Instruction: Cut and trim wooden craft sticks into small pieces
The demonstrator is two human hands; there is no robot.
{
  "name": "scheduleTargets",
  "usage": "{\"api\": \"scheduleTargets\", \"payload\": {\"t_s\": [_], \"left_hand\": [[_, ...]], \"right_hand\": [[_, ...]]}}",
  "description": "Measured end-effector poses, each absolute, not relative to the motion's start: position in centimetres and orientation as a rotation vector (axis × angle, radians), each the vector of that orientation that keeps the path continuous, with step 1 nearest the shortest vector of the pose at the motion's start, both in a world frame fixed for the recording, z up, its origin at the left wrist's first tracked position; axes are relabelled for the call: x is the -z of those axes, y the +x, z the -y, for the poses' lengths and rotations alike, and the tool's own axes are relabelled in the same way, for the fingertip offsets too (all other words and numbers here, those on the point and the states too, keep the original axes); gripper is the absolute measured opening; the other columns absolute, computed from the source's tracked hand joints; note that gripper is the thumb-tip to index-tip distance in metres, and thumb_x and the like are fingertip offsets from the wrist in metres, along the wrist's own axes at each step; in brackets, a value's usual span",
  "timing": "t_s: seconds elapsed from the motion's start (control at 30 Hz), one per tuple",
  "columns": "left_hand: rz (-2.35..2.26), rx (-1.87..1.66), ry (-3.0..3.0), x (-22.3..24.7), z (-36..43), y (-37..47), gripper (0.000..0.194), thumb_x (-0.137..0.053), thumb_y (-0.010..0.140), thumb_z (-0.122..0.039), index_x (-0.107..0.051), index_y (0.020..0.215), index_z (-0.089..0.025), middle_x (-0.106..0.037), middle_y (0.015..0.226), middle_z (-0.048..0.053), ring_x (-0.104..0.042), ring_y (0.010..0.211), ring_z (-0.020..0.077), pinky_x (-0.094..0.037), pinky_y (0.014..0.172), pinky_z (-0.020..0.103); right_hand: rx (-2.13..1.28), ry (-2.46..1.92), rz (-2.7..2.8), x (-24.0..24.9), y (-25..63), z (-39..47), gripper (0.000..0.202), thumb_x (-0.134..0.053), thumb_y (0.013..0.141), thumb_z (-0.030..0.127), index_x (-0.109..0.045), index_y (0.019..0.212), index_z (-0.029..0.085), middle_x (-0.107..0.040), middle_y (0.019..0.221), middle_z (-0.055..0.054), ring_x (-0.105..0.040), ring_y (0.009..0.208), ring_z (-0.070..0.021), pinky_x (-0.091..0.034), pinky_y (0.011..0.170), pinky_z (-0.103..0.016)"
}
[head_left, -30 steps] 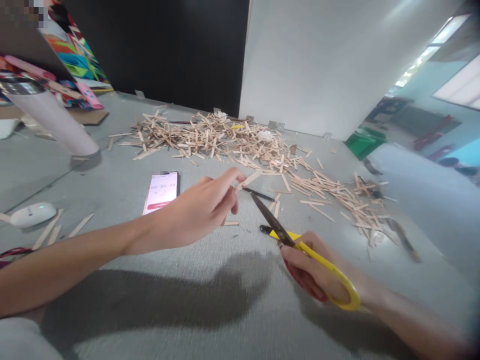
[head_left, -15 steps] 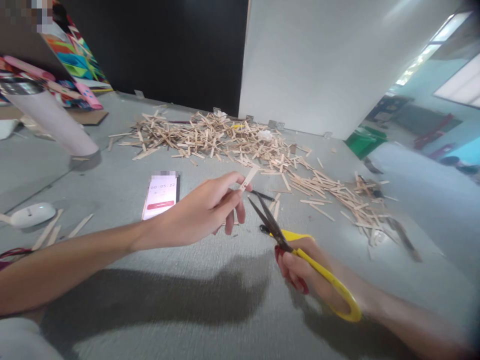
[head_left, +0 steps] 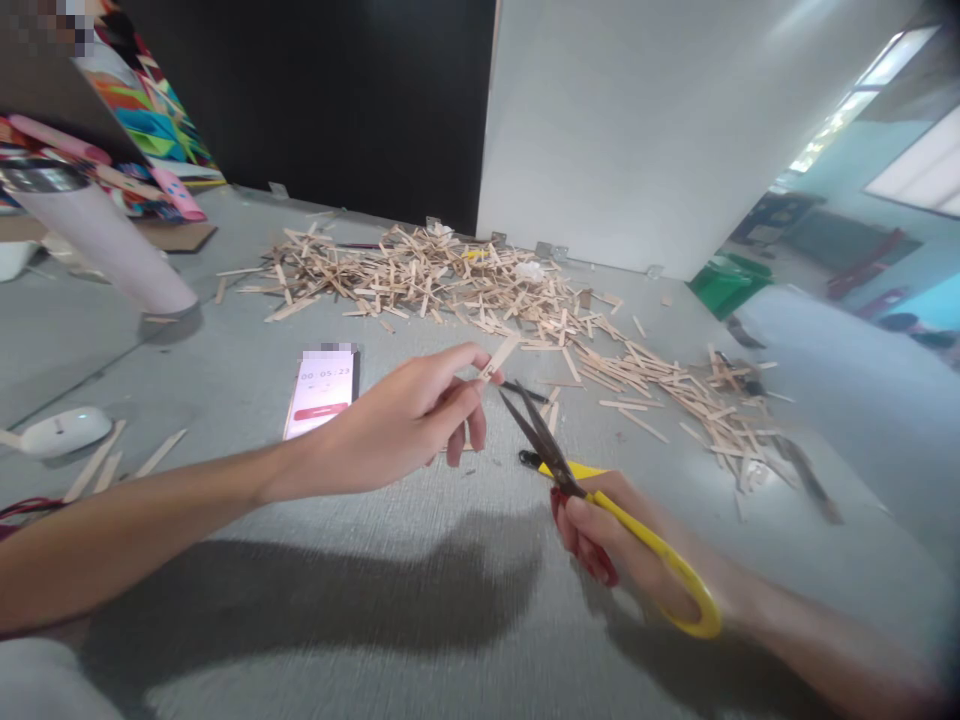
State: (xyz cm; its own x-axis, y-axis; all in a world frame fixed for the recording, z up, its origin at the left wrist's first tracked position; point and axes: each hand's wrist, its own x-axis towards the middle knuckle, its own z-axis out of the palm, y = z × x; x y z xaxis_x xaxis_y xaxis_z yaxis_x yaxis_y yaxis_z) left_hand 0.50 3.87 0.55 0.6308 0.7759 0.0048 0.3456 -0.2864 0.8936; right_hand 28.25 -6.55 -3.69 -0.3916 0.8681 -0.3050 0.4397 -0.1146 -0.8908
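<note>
Between the thumb and fingers of my left hand [head_left: 405,425] is a short flat wooden stick [head_left: 501,355], tilted up and to the right, with a small dark mark near its lower end. My right hand [head_left: 615,530] grips scissors [head_left: 551,450] with yellow and red handles. The dark blades are slightly parted and point up and left, close below the stick but apart from it. On the table under the blades lie a yellow tool with a black tip [head_left: 531,459], partly hidden by my right hand, and a thin black object [head_left: 525,391].
A large heap of wooden sticks [head_left: 420,275] spreads across the back and right of the table. A phone [head_left: 324,385] showing a timer lies left of centre. Farther left are a tumbler [head_left: 112,235] and a white mouse [head_left: 66,431]. A green bin [head_left: 729,285] stands beyond the right edge.
Almost nothing has moved. The scissors have shifted very slightly, the lower fingers of my left hand have moved a little, and the phone timer has gone from 05:22 to 05:23.
</note>
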Motion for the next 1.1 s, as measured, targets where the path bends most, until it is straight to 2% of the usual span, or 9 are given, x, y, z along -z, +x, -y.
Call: {"api": "scheduleTargets", "payload": {"t_s": [0.1,0.3,0.4,0.6,0.73,0.93,1.1], "left_hand": [[-0.882,-0.550,1.905,-0.4,-4.0,0.5,0.021,-0.040,0.119,-0.035,-0.055,0.113,-0.022,-0.077,0.083,0.002,-0.069,0.059,0.0117,-0.048,0.047,0.019],[-0.821,-0.548,1.870,-0.1,-3.5,0.5,0.019,-0.040,0.119,-0.036,-0.046,0.135,-0.027,-0.077,0.085,0.000,-0.070,0.059,0.0138,-0.050,0.047,0.020],[-0.794,-0.551,1.884,0.1,-3.1,0.4,0.020,-0.038,0.120,-0.040,-0.045,0.136,-0.029,-0.078,0.087,-0.001,-0.069,0.061,0.0131,-0.050,0.048,0.020],[-0.770,-0.635,1.996,0.8,-2.6,0.2,0.017,-0.037,0.121,-0.031,-0.043,0.137,-0.030,-0.078,0.089,-0.003,-0.068,0.063,0.0092,-0.051,0.056,0.018],[-0.805,-0.632,2.067,1.2,-2.5,0.1,0.017,-0.036,0.121,-0.030,-0.042,0.137,-0.030,-0.078,0.092,-0.004,-0.068,0.063,0.0086,-0.052,0.059,0.018],[-0.881,-0.625,2.182,1.1,-2.4,0.7,0.021,-0.033,0.117,-0.030,-0.040,0.137,-0.026,-0.077,0.091,-0.001,-0.068,0.063,0.0122,-0.051,0.055,0.021],[-0.933,-0.637,2.310,1.7,-1.9,1.1,0.018,-0.035,0.113,-0.026,-0.041,0.130,-0.024,-0.077,0.088,0.002,-0.067,0.060,0.0149,-0.044,0.054,0.024]], "right_hand": [[-1.516,-1.437,1.764,3.7,28.1,6.7,0.062,-0.048,0.109,0.076,-0.058,0.082,0.021,-0.054,0.068,0.001,-0.050,0.060,-0.0146,-0.039,0.056,-0.028],[-1.532,-1.490,1.650,3.5,27.7,7.3,0.069,-0.051,0.101,0.087,-0.056,0.081,0.021,-0.053,0.068,0.002,-0.050,0.057,-0.0133,-0.040,0.053,-0.026],[-1.529,-1.501,1.649,3.4,27.7,7.5,0.071,-0.054,0.099,0.087,-0.056,0.076,0.021,-0.053,0.064,0.003,-0.047,0.051,-0.0109,-0.037,0.049,-0.024],[-1.578,-1.522,1.606,3.2,27.5,7.4,0.074,-0.055,0.097,0.090,-0.060,0.072,0.019,-0.052,0.057,0.003,-0.047,0.047,-0.0098,-0.037,0.045,-0.022],[-1.692,-1.418,1.568,2.8,27.2,7.1,0.077,-0.056,0.096,0.088,-0.059,0.063,0.019,-0.053,0.051,0.000,-0.046,0.040,-0.0095,-0.036,0.041,-0.022],[-1.843,-1.331,1.483,2.5,26.9,7.0,0.079,-0.056,0.096,0.088,-0.059,0.056,0.020,-0.046,0.040,0.002,-0.038,0.032,-0.0079,-0.032,0.036,-0.021],[-1.911,-1.339,1.459,2.8,26.7,7.3,0.084,-0.047,0.095,0.092,-0.059,0.055,0.020,-0.049,0.039,-0.001,-0.042,0.031,-0.0092,-0.034,0.036,-0.021]]}}
